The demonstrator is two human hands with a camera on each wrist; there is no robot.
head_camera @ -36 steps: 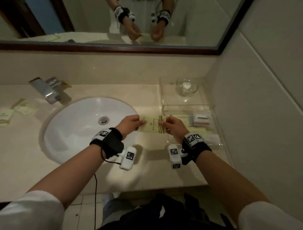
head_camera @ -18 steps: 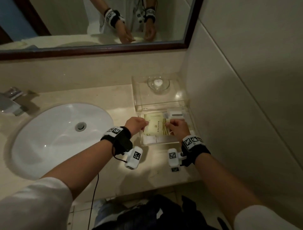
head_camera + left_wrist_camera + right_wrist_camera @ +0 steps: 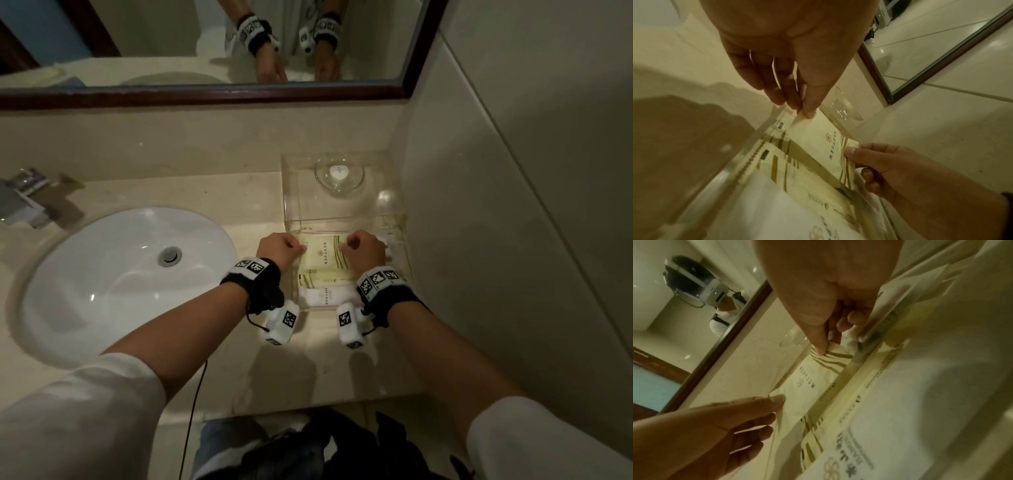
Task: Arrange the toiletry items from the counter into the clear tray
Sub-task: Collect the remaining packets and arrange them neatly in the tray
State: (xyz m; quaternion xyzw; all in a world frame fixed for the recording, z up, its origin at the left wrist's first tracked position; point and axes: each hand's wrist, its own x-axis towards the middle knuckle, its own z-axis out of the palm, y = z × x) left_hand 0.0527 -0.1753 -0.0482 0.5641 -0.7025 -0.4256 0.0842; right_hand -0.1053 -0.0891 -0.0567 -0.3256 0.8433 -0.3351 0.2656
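A pale yellow toiletry packet (image 3: 323,254) with gold stripes is held over the clear tray (image 3: 404,260) on the counter's right side. My left hand (image 3: 283,247) pinches the packet's left end between thumb and fingers (image 3: 807,112). My right hand (image 3: 363,250) pinches its striped right end (image 3: 821,350). Beneath the packet (image 3: 824,141) lie a similar striped packet (image 3: 322,279) and a white packet (image 3: 325,295) at the tray's near end. More packets fill the tray floor in the right wrist view (image 3: 869,426).
A clear box (image 3: 291,192) behind the tray carries a glass dish (image 3: 339,174) holding a small white soap. The white sink basin (image 3: 123,274) lies left, the tap (image 3: 24,195) at far left. A tiled wall (image 3: 513,205) stands right, a mirror (image 3: 205,41) behind.
Both hands carried the yellow packet rightward from the counter beside the sink to over the tray, then lowered it toward the packets inside. The head view swung right.
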